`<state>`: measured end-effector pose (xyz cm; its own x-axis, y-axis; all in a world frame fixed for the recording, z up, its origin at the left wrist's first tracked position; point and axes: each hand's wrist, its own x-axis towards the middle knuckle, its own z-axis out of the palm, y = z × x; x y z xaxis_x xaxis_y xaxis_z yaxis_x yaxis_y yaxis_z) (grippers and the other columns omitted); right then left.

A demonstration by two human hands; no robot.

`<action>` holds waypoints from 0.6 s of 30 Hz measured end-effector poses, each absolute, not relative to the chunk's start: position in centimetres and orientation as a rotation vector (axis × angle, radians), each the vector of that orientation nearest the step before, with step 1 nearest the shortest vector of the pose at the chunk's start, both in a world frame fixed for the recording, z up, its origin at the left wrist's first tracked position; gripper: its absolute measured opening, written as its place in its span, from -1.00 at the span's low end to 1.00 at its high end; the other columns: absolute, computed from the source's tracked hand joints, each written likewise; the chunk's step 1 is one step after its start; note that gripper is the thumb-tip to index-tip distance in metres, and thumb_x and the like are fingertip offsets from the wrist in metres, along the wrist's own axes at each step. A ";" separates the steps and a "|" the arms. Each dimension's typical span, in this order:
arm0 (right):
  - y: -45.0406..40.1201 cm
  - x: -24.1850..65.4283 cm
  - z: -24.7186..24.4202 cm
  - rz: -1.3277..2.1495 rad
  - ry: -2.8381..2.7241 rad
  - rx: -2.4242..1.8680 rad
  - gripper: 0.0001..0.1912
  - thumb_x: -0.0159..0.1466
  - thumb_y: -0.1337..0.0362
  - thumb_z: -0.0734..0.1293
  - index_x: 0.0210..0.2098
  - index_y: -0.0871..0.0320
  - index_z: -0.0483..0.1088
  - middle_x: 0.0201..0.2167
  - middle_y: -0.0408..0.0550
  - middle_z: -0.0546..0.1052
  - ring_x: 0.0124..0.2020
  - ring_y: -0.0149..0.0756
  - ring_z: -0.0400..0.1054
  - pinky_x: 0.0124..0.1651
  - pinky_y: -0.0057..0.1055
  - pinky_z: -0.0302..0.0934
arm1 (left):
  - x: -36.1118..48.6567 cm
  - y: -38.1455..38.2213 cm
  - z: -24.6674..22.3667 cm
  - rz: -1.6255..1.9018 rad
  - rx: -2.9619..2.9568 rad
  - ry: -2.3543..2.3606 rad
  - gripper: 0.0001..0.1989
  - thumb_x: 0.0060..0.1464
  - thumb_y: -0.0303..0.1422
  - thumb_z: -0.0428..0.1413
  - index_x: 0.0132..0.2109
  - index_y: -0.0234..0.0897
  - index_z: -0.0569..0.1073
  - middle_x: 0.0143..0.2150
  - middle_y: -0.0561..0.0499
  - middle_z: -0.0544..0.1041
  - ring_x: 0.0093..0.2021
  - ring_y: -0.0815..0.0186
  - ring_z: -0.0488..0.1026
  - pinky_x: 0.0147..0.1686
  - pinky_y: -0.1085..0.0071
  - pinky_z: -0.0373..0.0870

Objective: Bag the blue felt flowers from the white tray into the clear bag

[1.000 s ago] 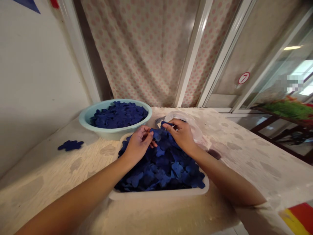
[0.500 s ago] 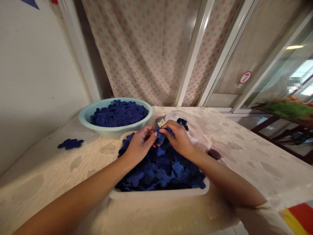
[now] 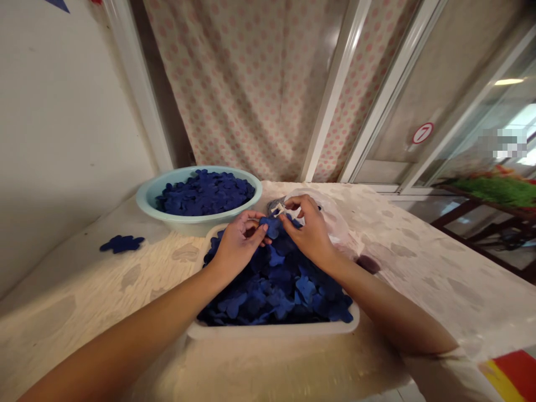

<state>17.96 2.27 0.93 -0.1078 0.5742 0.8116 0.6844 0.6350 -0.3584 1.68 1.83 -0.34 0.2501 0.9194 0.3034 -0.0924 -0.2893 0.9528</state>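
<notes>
Your left hand (image 3: 239,241) has its grip nearly closed, the fingertips pinching a navy felt flower (image 3: 271,226) above the heap in the white tray (image 3: 272,330), near the front edge of the counter (image 3: 419,279). Your right hand (image 3: 307,230) has its grip pinched on a small pale tag (image 3: 277,210), partly hidden by the fingers. A loose pinch can drop the flower into the heap; a hard pull can tear the tag or drag the plastic bag (image 3: 333,223).
</notes>
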 end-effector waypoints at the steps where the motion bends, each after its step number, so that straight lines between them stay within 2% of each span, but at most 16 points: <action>1: 2.1 17.9 1.0 -0.132 -1.807 -0.971 -0.90 0.15 0.37 0.23 -0.30 0.15 0.27 -0.33 -0.05 0.35 -0.25 -0.29 0.24 -0.24 -0.38 0.15 | 1.6 1.8 -0.3 1.258 1.497 0.814 -0.78 -0.01 -0.33 0.11 -0.22 -0.29 0.27 -0.50 0.14 0.41 -0.53 0.41 0.44 -0.48 0.49 0.36; 5: 1.5 17.6 1.3 0.012 -1.963 -0.857 -0.95 0.17 0.32 0.26 -0.36 0.15 0.27 -0.38 -0.09 0.34 -0.30 -0.34 0.24 -0.26 -0.40 0.16 | 1.6 1.7 -0.2 1.270 1.515 0.800 -0.80 -0.02 -0.35 0.11 -0.23 -0.29 0.28 -0.49 0.14 0.41 -0.54 0.43 0.42 -0.47 0.50 0.36; 9: 1.7 17.5 1.1 0.112 -1.943 -0.912 -0.83 0.18 0.27 0.28 -0.49 0.15 0.21 -0.53 -0.17 0.29 -0.47 -0.43 0.18 -0.40 -0.48 0.10 | 1.6 1.3 -0.1 1.255 1.550 0.766 -0.80 0.00 -0.33 0.09 -0.22 -0.30 0.28 -0.45 0.11 0.43 -0.52 0.44 0.42 -0.46 0.50 0.37; 18: 1.8 17.7 1.1 0.137 -1.989 -0.929 -0.85 0.26 0.31 0.16 -0.45 0.16 0.18 -0.52 -0.16 0.30 -0.46 -0.42 0.19 -0.38 -0.48 0.08 | 1.6 1.5 -0.1 1.179 1.596 0.730 -0.73 0.04 -0.30 0.07 -0.12 -0.30 0.29 -0.43 0.11 0.39 -0.50 0.45 0.39 -0.43 0.48 0.37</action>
